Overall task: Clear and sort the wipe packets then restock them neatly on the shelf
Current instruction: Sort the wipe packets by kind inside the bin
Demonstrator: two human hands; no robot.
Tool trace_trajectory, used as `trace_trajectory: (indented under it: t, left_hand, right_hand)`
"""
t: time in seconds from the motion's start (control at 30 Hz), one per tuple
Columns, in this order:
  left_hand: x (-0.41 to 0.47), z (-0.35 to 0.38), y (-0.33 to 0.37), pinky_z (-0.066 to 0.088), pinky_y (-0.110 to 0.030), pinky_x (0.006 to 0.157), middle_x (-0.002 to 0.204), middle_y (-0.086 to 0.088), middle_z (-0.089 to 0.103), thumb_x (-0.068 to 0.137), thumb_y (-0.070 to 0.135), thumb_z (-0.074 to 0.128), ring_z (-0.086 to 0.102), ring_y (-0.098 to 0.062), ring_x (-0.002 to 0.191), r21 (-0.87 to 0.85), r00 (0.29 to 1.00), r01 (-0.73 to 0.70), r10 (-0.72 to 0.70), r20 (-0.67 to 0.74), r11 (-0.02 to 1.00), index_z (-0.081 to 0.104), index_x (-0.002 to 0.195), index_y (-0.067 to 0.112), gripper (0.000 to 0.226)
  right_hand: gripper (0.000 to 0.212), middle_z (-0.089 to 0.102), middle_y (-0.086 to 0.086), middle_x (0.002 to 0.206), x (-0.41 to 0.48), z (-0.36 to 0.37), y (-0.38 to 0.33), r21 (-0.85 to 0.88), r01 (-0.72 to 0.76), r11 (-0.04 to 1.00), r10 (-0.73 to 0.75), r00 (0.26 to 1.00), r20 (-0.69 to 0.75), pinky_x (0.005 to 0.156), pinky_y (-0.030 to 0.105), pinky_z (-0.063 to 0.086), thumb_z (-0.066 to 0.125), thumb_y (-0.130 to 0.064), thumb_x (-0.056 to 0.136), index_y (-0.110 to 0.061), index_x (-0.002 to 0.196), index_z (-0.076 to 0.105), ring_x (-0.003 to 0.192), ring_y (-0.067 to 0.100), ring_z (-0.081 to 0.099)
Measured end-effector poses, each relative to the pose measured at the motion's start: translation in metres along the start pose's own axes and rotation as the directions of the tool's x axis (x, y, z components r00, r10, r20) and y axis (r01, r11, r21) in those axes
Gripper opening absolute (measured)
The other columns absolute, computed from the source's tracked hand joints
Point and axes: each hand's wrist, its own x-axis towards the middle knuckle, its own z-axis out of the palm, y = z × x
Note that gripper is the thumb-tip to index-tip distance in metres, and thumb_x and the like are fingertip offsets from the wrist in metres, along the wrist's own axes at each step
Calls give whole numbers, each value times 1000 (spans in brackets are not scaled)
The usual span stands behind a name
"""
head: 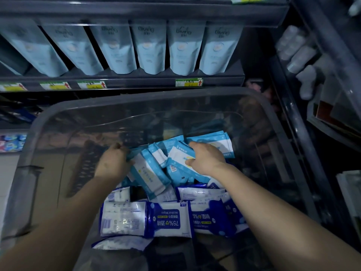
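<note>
Reaching into clear plastic bin (pixel 117 118), both hands were among light-blue wipe packets (pixel 150 173) heaped in far half. Right hand (pixel 207 159) clamped on topmost light-blue packet (pixel 178 156), thumb at near edge, fingers curled over far edge. Left hand (pixel 114 163) lay on heap's left side, knuckles up; fingertips hidden, grip could not be told. Dark-blue alcohol wipe packets (pixel 170 220) lay flat in near half, touching one another. Shelf (pixel 136 84) beyond bin carried row of pale blue pouches (pixel 150 45); price tags (pixel 188 82) on front edge.
</note>
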Motion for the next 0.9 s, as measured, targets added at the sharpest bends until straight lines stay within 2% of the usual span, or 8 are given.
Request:
trace_trajectory:
  t: [0.07, 0.17, 0.33, 0.43, 0.6, 0.7, 0.8, 0.9]
  left_hand:
    - [-10, 7, -1, 49, -43, 83, 111, -13, 54, 70, 20, 79, 54, -33, 100, 113, 966, -210, 224, -129, 971, 60, 113, 10, 48]
    - [-22, 20, 5, 49, -44, 90, 124, -5, 55, 56, 27, 85, 57, -28, 113, 289, 789, -598, 612, 53, 747, 55, 124, 23, 75]
    - [-20, 21, 20, 34, -44, 101, 117, 4, 60, 67, 34, 75, 43, -20, 114, 514, 757, -632, 604, 250, 579, 64, 119, 32, 53]
    - [-18, 8, 18, 40, -35, 101, 127, 6, 54, 86, 38, 62, 49, -17, 117, 404, 861, -475, 318, 397, 782, 51, 127, 36, 43]
    - [-5, -21, 4, 45, -28, 88, 129, -3, 57, 85, 25, 65, 56, -19, 111, 41, 902, -105, 78, 424, 994, 46, 136, 24, 54]
    - [-4, -20, 5, 54, -36, 79, 113, -11, 65, 82, 12, 68, 64, -26, 96, -399, 911, 275, -105, 398, 875, 56, 120, 8, 40]
    - [-10, -16, 3, 55, -36, 66, 92, -15, 71, 84, 22, 70, 67, -28, 79, -553, 783, 577, -216, 583, 601, 62, 102, 6, 25]
    - [-18, -8, -4, 49, -27, 57, 84, -9, 70, 83, 41, 70, 65, -21, 70, -273, 745, 462, -202, 636, 844, 63, 102, 12, 35]
  right_hand:
    - [61, 47, 2, 143, 0, 0, 0, 2, -3, 1000, 3, 1000, 5, 97, 36, 43, 58, -38, 93, -23, 147, 32, 128, 25, 48]
    - [60, 47, 3, 144, 0, -1, -2, -1, -5, 1000, 5, 1000, 9, 97, 36, 43, 58, -38, 93, -23, 146, 34, 128, 25, 48]
    - [58, 48, 3, 142, 2, -2, -4, -2, -10, 1000, 11, 1000, 27, 95, 36, 44, 58, -38, 93, -22, 144, 36, 126, 26, 49]
    - [56, 50, 3, 140, 3, -2, -5, 1, -7, 1000, 6, 999, 32, 94, 36, 44, 59, -37, 93, -22, 143, 38, 125, 25, 50]
    - [60, 48, 3, 143, 1, -2, -7, 35, -16, 999, 15, 999, 44, 95, 35, 44, 59, -37, 93, -21, 145, 35, 126, 25, 49]
    - [50, 52, 4, 137, 0, -3, -7, 67, -30, 997, 27, 999, 46, 92, 34, 45, 59, -36, 93, -19, 138, 43, 121, 25, 52]
    - [47, 54, 4, 134, -1, -4, -8, 77, -38, 996, 35, 998, 50, 91, 34, 45, 59, -35, 93, -18, 135, 45, 119, 25, 53]
    - [48, 54, 3, 135, -1, -4, -9, 75, -43, 996, 39, 998, 52, 91, 34, 45, 58, -35, 93, -18, 135, 45, 119, 24, 53]
